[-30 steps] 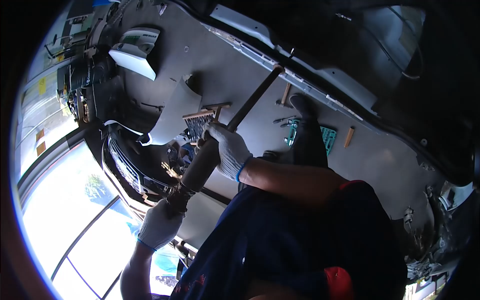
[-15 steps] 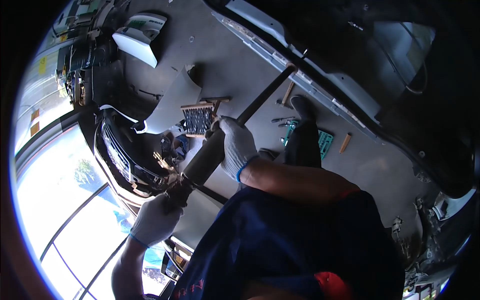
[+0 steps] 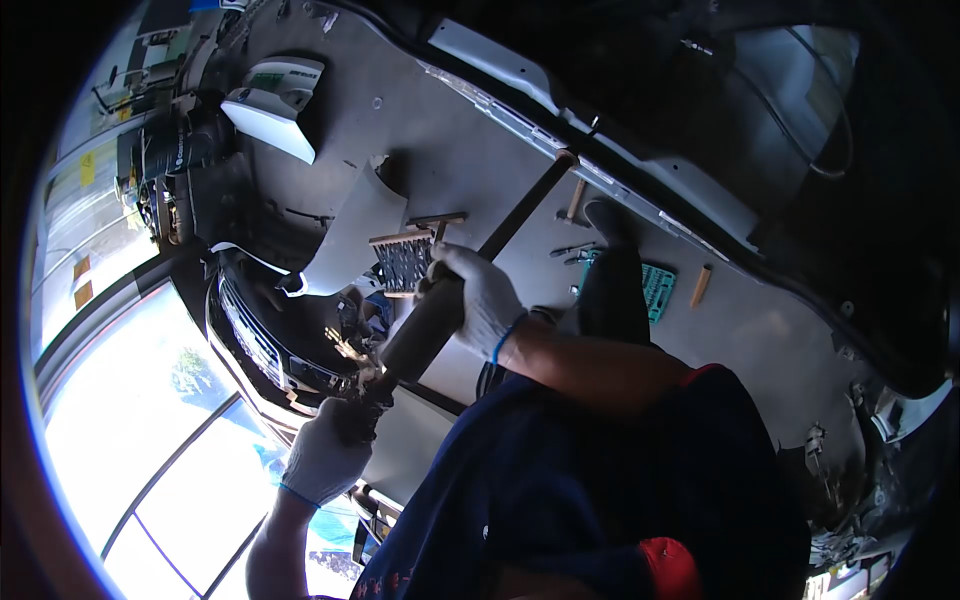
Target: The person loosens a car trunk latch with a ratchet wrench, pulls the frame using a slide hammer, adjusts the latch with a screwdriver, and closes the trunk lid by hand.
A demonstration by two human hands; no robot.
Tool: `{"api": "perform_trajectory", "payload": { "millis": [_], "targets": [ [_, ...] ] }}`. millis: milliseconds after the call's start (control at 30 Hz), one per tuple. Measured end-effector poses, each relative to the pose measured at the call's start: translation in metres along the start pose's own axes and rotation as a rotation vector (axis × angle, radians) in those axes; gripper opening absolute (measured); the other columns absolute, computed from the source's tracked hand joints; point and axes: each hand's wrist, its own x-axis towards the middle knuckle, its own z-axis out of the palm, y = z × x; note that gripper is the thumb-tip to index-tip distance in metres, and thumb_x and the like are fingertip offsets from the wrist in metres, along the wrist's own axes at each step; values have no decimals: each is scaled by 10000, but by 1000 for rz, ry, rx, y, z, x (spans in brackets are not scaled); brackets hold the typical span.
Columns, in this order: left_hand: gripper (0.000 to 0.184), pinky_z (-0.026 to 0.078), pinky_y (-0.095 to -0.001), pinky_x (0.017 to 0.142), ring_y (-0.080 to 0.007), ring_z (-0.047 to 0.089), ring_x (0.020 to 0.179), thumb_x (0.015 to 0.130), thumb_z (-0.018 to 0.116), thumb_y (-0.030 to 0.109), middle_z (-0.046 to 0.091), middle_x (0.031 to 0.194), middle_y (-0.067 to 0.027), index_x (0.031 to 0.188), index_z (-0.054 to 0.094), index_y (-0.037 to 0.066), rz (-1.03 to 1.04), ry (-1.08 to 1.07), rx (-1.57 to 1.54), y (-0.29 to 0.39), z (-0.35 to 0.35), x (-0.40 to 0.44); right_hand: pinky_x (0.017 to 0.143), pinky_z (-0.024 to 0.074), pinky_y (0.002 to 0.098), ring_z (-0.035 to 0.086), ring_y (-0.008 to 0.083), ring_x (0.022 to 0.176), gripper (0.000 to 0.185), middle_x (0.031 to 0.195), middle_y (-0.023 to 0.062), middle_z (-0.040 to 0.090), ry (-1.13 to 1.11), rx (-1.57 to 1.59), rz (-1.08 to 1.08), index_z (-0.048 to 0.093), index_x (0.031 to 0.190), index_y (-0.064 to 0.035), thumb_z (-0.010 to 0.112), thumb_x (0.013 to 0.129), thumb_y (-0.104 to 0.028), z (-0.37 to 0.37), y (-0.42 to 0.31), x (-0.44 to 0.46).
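Observation:
A slide hammer runs diagonally across the middle of the head view, with a thick dark weight on a long rod. White-gloved, my right hand is closed around the weight, which sits near the rear of the rod. My left hand, also gloved, grips the rear end at lower left; its fingers are partly hidden. At the far end, the rod's tip meets the lower edge of a car body panel. How the tip is attached there is too small to tell.
A teal tool case, a hammer and a wooden piece lie on the floor near my foot. A rack with dark hanging pieces, a curved grey panel, a white panel and a car bumper are to the left.
The whole view has shifted and turned slightly. Both hands keep their hold on the slide hammer, and the weight stays near the rear of the rod.

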Motion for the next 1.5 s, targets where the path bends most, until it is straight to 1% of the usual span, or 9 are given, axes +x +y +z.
{"api": "perform_trajectory", "payload": {
  "millis": [167,267,300,633,867,933,1067,1167,1500],
  "targets": [
    [373,617,-495,812,-463,764,906,916,718,163,751,921,-279,1188,562,-39,51,58,-36,-15,10,4,779,624,415,674,220,729,220,793,82,622,-286,-120,-300,584,967,-92,530,1082,-271,-53,-160,90],
    [358,627,-496,781,-462,766,859,927,700,133,757,913,-276,1203,547,-36,80,67,-40,-17,11,12,748,609,415,685,224,770,274,820,90,631,-241,-74,-225,596,982,-58,505,1093,-291,-36,-18,38],
    [359,628,-495,783,-459,767,863,927,698,130,759,915,-278,1209,546,-32,75,71,-25,-19,13,12,764,611,438,694,248,811,217,860,97,643,121,-42,-225,602,985,-64,561,1075,-258,4,57,-15],
    [418,620,-483,827,-438,772,945,890,674,72,771,1001,-260,1277,525,21,61,103,35,-16,-4,5,706,597,392,680,209,748,195,891,81,676,-13,-71,-2,686,1050,-53,747,992,-230,-6,32,18],
    [383,624,-471,793,-419,779,900,923,653,82,774,957,-249,1280,530,13,103,127,1,-18,-1,8,805,598,413,645,206,741,142,837,66,624,-187,-110,-280,595,955,-101,564,1059,-193,-40,-168,89],
    [365,624,-470,777,-414,781,893,925,648,78,773,952,-250,1266,540,8,128,149,-21,-28,8,12,782,601,402,646,208,726,171,825,77,629,-335,-76,-295,593,937,-95,551,1064,-202,-55,-154,99],
    [335,624,-457,739,-411,780,872,928,637,67,766,941,-251,1242,548,-3,59,90,-28,-45,15,13,670,601,395,669,233,685,174,823,79,635,28,39,-143,636,1064,-69,674,1034,-236,-7,61,11],
    [315,619,-469,745,-411,781,870,929,639,77,773,933,-239,1227,570,-2,9,69,-22,-40,11,20,659,586,393,678,228,700,207,833,82,667,67,-30,-76,638,1041,-55,686,1037,-257,-6,71,7],
    [239,608,-492,775,-453,760,875,947,625,106,753,893,-263,1161,609,1,72,122,-75,-27,18,-2,744,615,425,664,217,746,170,799,74,628,-174,-138,-248,600,936,-87,644,1030,-221,-42,-130,75]
  ]
}}
